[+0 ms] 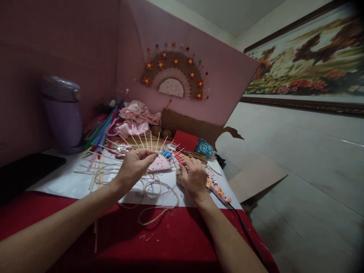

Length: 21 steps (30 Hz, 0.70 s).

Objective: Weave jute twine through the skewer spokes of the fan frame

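A half-round piece of pink dotted fabric (159, 163) lies on white paper, with thin wooden sticks (151, 139) fanning out from its curved edge. My left hand (138, 163) is over its left side, thumb and forefinger pinched together at the base of the sticks; what they grip is too small to make out. At the right end of the fan, my right hand (195, 176) has its fingers curled in close to the sticks, their grip hidden. A ball of twine (179, 177) sits beside and partly under it. Loose twine (163, 207) loops between my hands.
A flower-patterned glue gun (218, 189) with a black cord lies at right. Pipe cleaners (106, 131), pink cloth (135, 115) and blue yarn (204, 148) sit behind. A purple tumbler (63, 117) stands left. A flower-decorated half-ring (176, 68) hangs on the pink board.
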Each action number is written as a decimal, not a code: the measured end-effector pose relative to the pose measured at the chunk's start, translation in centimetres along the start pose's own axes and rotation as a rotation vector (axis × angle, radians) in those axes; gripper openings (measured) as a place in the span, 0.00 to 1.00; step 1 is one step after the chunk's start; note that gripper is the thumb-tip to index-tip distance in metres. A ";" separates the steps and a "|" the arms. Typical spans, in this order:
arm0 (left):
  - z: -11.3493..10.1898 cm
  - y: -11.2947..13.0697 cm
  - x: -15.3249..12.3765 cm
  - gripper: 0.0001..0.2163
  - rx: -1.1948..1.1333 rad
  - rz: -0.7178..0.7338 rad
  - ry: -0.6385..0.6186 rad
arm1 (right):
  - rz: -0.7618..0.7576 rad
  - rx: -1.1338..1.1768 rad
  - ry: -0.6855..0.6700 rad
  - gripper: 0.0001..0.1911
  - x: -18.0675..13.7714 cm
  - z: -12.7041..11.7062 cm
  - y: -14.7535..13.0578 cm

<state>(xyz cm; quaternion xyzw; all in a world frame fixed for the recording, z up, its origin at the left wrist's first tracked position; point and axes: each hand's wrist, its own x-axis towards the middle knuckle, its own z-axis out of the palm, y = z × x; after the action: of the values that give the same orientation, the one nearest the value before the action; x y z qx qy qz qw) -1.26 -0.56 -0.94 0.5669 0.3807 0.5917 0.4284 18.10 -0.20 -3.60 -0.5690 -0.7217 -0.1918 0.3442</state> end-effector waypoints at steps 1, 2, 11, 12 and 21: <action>0.1 0.1 -0.1 0.06 -0.001 -0.004 -0.004 | 0.001 0.004 0.008 0.05 0.0 0.1 0.0; 0.1 0.1 -0.1 0.06 0.006 -0.002 -0.008 | -0.006 0.016 0.016 0.05 0.0 0.1 0.0; 0.4 -0.9 -0.5 0.06 0.274 0.286 -0.162 | -0.247 0.400 0.164 0.07 -1.0 -1.0 -2.1; 0.5 -1.0 -0.7 0.07 0.331 0.311 -0.182 | -0.261 0.416 0.155 0.07 -1.1 -1.1 -2.4; 1.7 -1.2 -1.6 0.11 0.397 0.189 -0.319 | -0.084 0.494 0.176 0.06 -1.3 -0.6 -2.4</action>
<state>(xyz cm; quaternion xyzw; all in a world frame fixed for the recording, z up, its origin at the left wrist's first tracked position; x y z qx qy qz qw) 0.51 -1.71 -2.51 0.7589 0.3625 0.4459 0.3063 16.11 -2.14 -3.83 -0.4184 -0.7368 -0.0728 0.5261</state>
